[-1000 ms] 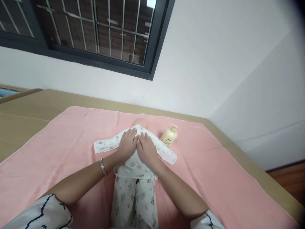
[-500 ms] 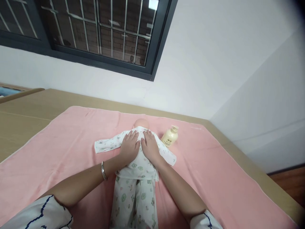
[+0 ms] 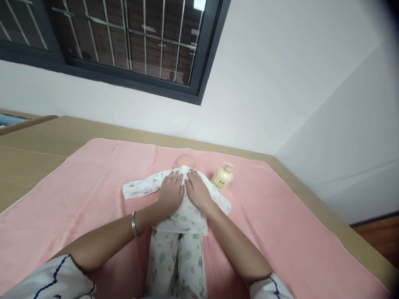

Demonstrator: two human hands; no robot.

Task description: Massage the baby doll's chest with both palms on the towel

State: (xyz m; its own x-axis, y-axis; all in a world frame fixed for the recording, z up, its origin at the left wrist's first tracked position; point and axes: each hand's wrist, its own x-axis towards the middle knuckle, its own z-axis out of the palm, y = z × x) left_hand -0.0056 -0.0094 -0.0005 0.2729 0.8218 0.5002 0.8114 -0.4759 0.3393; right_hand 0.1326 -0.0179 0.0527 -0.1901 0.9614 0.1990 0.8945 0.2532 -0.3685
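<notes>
A baby doll lies on a pink blanket [image 3: 93, 182], dressed in a white printed long-sleeved top [image 3: 187, 222] and matching trousers [image 3: 191, 261]. Its bald head [image 3: 185, 160] shows at the far end, with no face visible. My left hand [image 3: 170, 193] rests flat on the left side of the upper torso, fingers stretched out. On the right side, my right hand [image 3: 198, 191] lies flat too, thumbs close together near the middle. Both sleeves of the top spread out sideways. Just right of the doll, a cream pump bottle [image 3: 222, 177] is tilted beside the right sleeve.
Under the blanket is a tan surface [image 3: 34, 164] whose edges show at left, back and right. A white wall [image 3: 243, 104] rises behind it, with a dark-framed barred window [image 3: 131, 41]. Brown wood [image 3: 378, 236] shows at the far right.
My hands stay flat on the doll's torso; the left has moved very slightly to the right. The doll and the bottle lie as before.
</notes>
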